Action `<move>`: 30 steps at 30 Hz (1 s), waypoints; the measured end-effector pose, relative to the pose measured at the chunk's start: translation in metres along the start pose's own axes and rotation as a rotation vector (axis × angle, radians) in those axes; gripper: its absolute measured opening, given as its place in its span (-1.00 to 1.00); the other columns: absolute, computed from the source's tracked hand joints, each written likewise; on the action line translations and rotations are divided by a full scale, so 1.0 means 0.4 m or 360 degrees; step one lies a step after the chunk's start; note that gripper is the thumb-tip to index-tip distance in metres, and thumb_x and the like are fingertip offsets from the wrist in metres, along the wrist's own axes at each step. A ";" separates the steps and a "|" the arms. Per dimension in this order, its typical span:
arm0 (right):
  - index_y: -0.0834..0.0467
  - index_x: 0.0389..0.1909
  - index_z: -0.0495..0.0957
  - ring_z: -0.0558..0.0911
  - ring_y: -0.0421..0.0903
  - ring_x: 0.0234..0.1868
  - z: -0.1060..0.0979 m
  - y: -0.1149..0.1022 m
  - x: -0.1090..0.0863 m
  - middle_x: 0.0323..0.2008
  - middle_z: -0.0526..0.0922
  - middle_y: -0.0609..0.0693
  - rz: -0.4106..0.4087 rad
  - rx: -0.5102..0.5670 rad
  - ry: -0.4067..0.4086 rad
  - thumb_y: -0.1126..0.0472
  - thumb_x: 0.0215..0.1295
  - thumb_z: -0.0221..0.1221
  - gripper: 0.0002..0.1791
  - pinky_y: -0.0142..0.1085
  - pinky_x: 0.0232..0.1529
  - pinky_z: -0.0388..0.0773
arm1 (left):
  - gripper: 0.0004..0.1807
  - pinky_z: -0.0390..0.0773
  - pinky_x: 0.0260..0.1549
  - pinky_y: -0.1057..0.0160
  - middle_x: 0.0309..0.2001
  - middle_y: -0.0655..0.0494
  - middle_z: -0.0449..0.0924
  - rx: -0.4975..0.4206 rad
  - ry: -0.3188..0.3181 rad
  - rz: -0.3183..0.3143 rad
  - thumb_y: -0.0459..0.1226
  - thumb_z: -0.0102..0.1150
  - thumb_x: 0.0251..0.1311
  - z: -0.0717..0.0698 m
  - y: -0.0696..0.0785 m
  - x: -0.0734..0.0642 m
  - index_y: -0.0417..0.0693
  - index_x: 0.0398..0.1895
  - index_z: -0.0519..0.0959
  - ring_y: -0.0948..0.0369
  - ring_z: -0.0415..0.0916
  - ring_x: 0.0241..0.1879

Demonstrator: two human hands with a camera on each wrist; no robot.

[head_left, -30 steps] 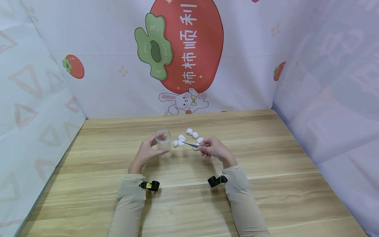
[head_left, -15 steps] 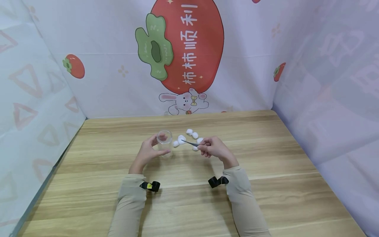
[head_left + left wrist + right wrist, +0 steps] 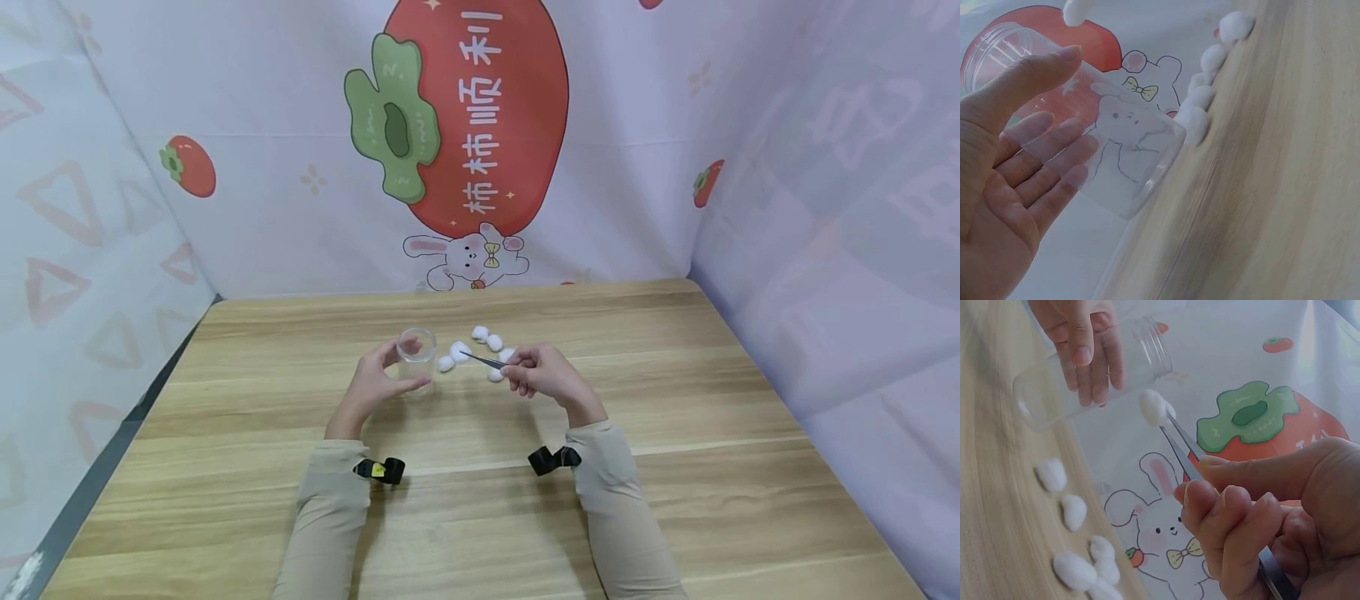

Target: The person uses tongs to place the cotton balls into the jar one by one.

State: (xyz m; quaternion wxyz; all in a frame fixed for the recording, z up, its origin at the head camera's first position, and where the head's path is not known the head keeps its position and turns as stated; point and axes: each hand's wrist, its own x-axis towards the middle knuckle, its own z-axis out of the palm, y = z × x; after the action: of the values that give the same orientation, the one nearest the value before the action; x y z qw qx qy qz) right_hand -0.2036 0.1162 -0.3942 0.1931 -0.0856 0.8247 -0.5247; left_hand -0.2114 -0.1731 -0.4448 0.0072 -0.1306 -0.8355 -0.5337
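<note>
My left hand point(image 3: 372, 382) grips a transparent jar point(image 3: 417, 358), thumb on one side and fingers on the other. In the left wrist view the jar point(image 3: 1129, 144) shows only see-through walls, with a threaded rim at its mouth. My right hand point(image 3: 542, 375) pinches metal tweezers point(image 3: 483, 361) between thumb and fingers. Between the tweezers' tips a white cotton ball point(image 3: 1155, 407) is held up off the table, a short way from the jar's mouth, as the right wrist view shows. The same cotton ball point(image 3: 1076, 11) is cut off at the top of the left wrist view.
Several other cotton balls lie on the wooden table point(image 3: 465, 517), among them one cotton ball point(image 3: 447, 363) beside the jar and another cotton ball point(image 3: 480, 333) farther back. A printed cloth point(image 3: 285, 208) hangs behind the table and along both sides.
The tweezers have lifted a cotton ball a little from the group beside the jar. My left hand and the jar have hardly moved.
</note>
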 end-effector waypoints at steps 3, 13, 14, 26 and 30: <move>0.48 -0.17 0.52 0.46 -0.27 -0.64 -0.001 -0.006 -0.003 -0.64 0.54 -0.13 -0.0012 0.0001 -0.0004 0.29 0.35 0.12 -0.74 -0.51 -0.61 0.45 | -0.26 0.38 0.33 -0.09 0.19 -0.18 0.56 0.0007 0.0010 0.0002 -0.26 0.51 -0.11 -0.002 0.000 0.000 -0.15 0.21 0.44 -0.12 0.51 0.21; 0.47 -0.20 0.51 0.46 -0.26 -0.62 -0.006 -0.029 -0.017 -0.63 0.53 -0.11 -0.0078 -0.0013 -0.0002 0.31 0.34 0.12 -0.76 -0.52 -0.60 0.45 | -0.25 0.33 0.37 -0.11 0.20 -0.18 0.55 -0.0056 0.0004 -0.0008 -0.28 0.52 -0.14 -0.008 0.003 0.000 -0.16 0.22 0.45 -0.13 0.48 0.23; 0.47 -0.21 0.51 0.47 -0.26 -0.61 -0.005 -0.030 -0.018 -0.63 0.53 -0.11 -0.0081 -0.0013 -0.0002 0.30 0.34 0.12 -0.76 -0.52 -0.60 0.45 | -0.24 0.32 0.37 -0.12 0.20 -0.19 0.55 -0.0056 -0.0001 -0.0007 -0.28 0.52 -0.14 -0.008 0.004 -0.001 -0.16 0.22 0.44 -0.13 0.48 0.23; 0.46 -0.20 0.52 0.46 -0.26 -0.62 -0.007 -0.042 -0.023 -0.63 0.52 -0.10 -0.0108 -0.0007 0.0002 0.32 0.34 0.11 -0.78 -0.51 -0.60 0.44 | -0.26 0.40 0.30 -0.12 0.17 -0.20 0.57 -0.0002 -0.0017 0.0050 -0.31 0.50 -0.12 0.002 0.008 -0.001 -0.18 0.23 0.44 -0.15 0.51 0.19; 0.47 -0.19 0.52 0.46 -0.26 -0.62 -0.006 -0.047 -0.024 -0.63 0.52 -0.10 -0.0121 0.0001 0.0004 0.32 0.34 0.11 -0.77 -0.51 -0.60 0.44 | -0.27 0.42 0.29 -0.12 0.16 -0.21 0.58 0.0005 -0.0009 0.0062 -0.32 0.51 -0.13 0.002 0.009 -0.001 -0.20 0.21 0.45 -0.15 0.52 0.18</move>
State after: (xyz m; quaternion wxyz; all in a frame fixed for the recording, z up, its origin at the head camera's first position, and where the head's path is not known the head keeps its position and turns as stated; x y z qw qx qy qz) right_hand -0.1973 0.1134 -0.3741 0.1721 -0.1163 0.8208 -0.5321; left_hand -0.2103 -0.1709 -0.4419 0.0155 -0.1482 -0.8336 -0.5319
